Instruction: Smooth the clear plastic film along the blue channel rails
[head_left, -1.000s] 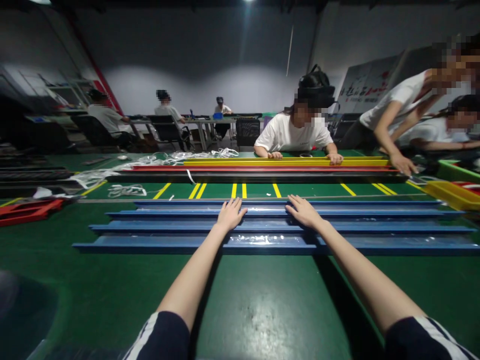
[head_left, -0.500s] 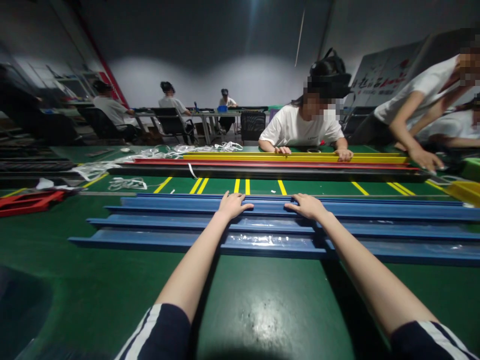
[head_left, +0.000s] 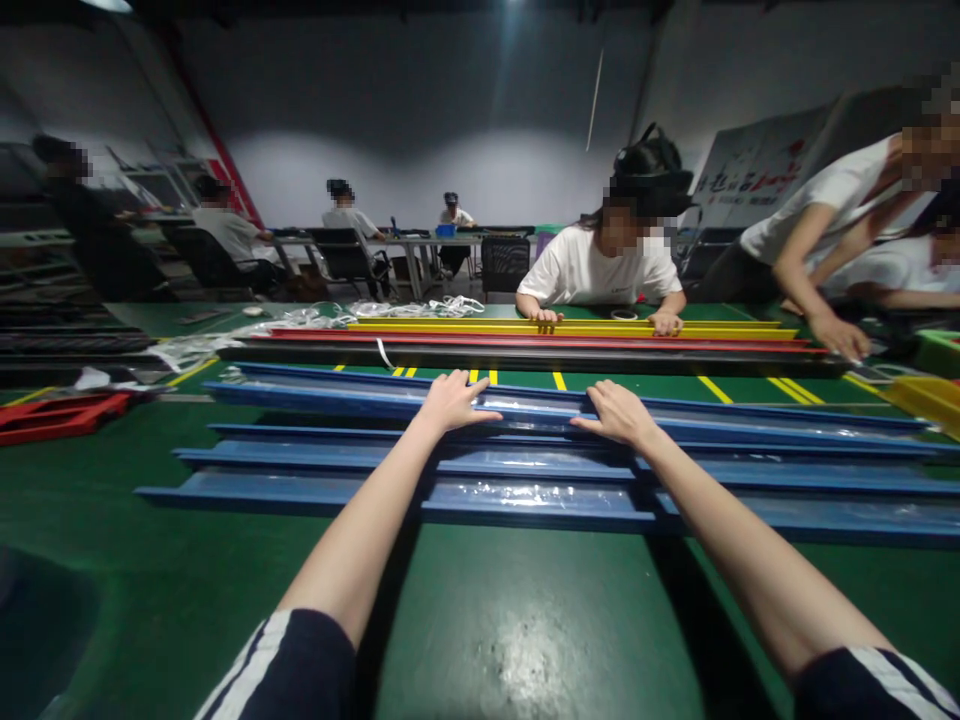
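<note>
In the head view my left hand (head_left: 453,402) and my right hand (head_left: 619,412) grip the farthest long blue channel profile (head_left: 322,390). My fingers reach over its far edge while the thumbs point toward each other on the near side. It lies slightly slanted, its left end farther out than the others. Nearer to me, more blue channel profiles (head_left: 300,457) lie side by side, with shiny clear film on the nearest one (head_left: 525,495). The undersides of the held profile and my fingertips are partly hidden.
Beyond lie black (head_left: 495,358), red (head_left: 315,335) and yellow profiles (head_left: 720,331), with a co-worker's hands on the yellow ones. White straps (head_left: 300,312) lie back left, a red frame (head_left: 67,415) at left, a yellow bin (head_left: 919,400) at right. Another person leans in at right.
The farthest blue profile has come away from the others, moving left and farther off at its left end, with both my hands on it. The camera view has tilted up slightly.
</note>
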